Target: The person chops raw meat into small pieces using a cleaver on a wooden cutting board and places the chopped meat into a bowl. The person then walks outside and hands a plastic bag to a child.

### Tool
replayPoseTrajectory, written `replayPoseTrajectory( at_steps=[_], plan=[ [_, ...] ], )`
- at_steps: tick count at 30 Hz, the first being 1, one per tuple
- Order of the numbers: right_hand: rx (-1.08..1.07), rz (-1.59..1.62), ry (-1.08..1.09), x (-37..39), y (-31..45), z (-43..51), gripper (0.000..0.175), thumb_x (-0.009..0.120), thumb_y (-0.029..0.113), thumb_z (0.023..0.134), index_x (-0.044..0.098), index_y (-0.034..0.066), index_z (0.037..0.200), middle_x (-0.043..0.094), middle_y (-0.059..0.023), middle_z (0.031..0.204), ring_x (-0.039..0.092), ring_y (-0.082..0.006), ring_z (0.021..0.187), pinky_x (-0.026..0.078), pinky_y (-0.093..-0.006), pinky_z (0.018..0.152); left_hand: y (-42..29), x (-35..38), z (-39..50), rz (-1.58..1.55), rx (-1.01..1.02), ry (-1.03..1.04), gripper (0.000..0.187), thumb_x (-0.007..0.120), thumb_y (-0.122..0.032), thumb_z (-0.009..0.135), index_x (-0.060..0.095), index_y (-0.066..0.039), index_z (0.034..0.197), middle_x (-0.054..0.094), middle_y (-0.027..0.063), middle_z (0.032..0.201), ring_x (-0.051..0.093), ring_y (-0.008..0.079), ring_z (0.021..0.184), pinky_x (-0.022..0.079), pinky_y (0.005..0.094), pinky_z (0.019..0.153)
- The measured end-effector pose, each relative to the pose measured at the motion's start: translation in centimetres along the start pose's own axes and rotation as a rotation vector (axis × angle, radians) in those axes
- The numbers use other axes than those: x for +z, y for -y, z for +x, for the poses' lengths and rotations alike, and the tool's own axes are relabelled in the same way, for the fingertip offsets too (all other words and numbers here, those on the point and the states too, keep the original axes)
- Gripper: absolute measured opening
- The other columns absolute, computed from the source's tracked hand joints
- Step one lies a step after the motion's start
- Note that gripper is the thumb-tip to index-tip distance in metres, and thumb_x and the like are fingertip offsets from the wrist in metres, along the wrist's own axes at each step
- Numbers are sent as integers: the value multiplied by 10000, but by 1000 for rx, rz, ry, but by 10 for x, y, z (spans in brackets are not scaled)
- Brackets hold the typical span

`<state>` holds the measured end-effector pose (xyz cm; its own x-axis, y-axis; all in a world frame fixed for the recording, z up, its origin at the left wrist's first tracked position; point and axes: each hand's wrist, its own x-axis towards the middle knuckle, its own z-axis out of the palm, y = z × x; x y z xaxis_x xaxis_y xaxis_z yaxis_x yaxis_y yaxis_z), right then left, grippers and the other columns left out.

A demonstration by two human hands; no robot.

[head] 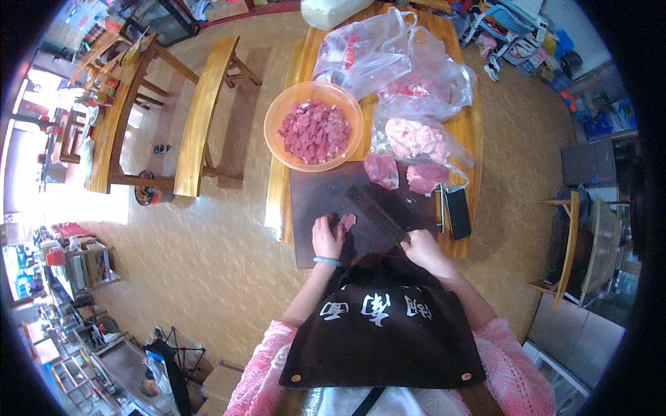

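Observation:
My left hand (327, 240), with a pale bracelet at its wrist, holds a small strip of raw meat (347, 222) against the dark cutting board (317, 192). A dark-bladed cleaver (380, 210) is gripped by its handle in my right hand (422, 249). Its blade slants up and left over the board, apart from the strip. Two larger chunks of raw meat, one on the left (382, 170) and one on the right (425, 178), lie at the board's far edge. Beyond the board, an orange plastic bowl (270, 127) contains diced raw meat (316, 131).
Pale fatty meat (416, 139) rests on plastic behind the chunks. Clear plastic bags (364, 57) cover the far part of the wooden table (471, 130). A phone (458, 214) lies at the right, beside a slim metal object (443, 208). To the left stands a wooden bench (208, 114).

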<state>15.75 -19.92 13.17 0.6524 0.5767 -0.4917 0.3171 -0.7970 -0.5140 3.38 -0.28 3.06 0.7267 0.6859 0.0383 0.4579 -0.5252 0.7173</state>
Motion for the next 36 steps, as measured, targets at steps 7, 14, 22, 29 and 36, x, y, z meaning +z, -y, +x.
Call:
replayPoseTrajectory(
  at_steps=[7,14,22,29,36],
  plan=[
    [8,-140,76,22,-7,0,214,577,170,729,618,-39,746,596,-255,763,581,-416,768,457,-480,735,1,14,18,-295,-162,-20,95,603,-23,674,517,-34,712,535,132,679,565,290,623,466,355,575],
    [14,-109,-7,21,-10,-2,190,565,140,724,613,-44,731,586,-261,726,578,-416,739,453,-487,714,-7,7,15,1,218,61,248,632,-72,670,534,-37,895,544,149,916,525,331,846,441,392,734],
    [-30,-116,-10,14,4,-9,186,508,115,745,605,-44,736,587,-260,726,581,-417,732,455,-490,697,-10,-2,-3,-40,48,159,298,655,-90,677,551,-11,945,527,159,1000,521,342,900,441,395,783],
    [-93,-302,111,3,30,-22,161,480,59,692,604,-35,734,599,-260,726,600,-410,703,478,-479,673,-8,7,-8,-109,237,106,311,617,-29,697,617,-59,1007,570,129,1103,537,312,964,444,372,846],
    [-68,-446,186,15,51,3,162,484,63,717,620,-24,702,618,-230,733,628,-366,703,506,-454,630,5,18,-12,-190,235,60,303,607,-16,692,631,-69,989,585,131,1080,556,304,922,465,368,802]
  ],
)
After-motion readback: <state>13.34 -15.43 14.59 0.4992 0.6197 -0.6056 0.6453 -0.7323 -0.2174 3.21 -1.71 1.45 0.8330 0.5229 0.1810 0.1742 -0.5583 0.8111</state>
